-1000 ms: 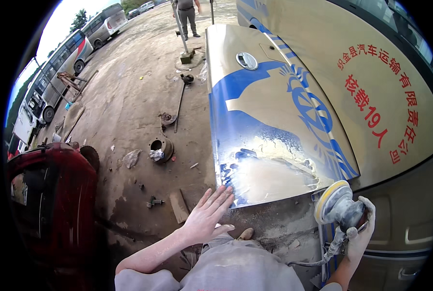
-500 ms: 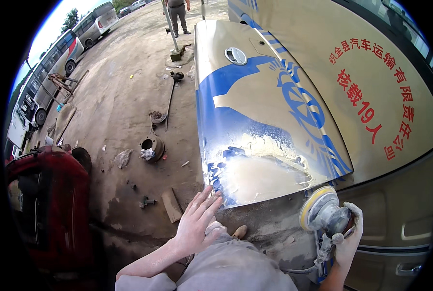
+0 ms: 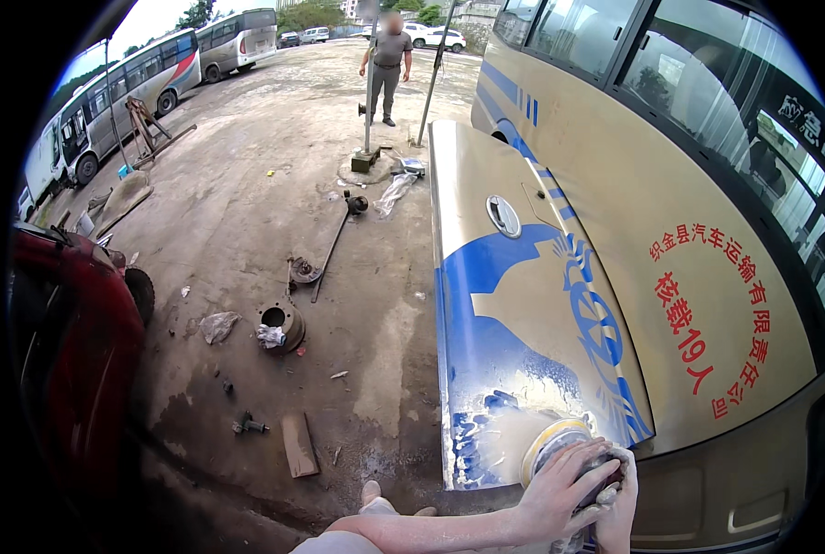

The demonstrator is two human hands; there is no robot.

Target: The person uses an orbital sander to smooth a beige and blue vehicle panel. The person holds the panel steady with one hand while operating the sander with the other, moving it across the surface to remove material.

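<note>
A round power sander [image 3: 540,450] with a yellow-edged pad rests at the near end of a gold and blue vehicle panel [image 3: 486,337]. My left hand [image 3: 565,485] lies over the top of the sander, its fingers wrapped round the body. My right hand [image 3: 623,499] grips the sander from the right side, partly hidden behind the left. Pale filler [image 3: 523,388] and sanded patches cover the panel's lower part around the pad. A recessed oval handle [image 3: 503,217] sits farther up the panel.
A gold bus [image 3: 606,138] stands close along the right. On the ground at left lie a brake drum [image 3: 281,328], a wooden block [image 3: 299,445] and a long rod [image 3: 331,249]. A red vehicle [image 3: 80,351] is at far left. A person [image 3: 389,65] stands beyond the panel.
The sander has moved left from beside the panel onto its near end. My left hand has left the panel's corner and joined the right on the sander. The view has tilted up.
</note>
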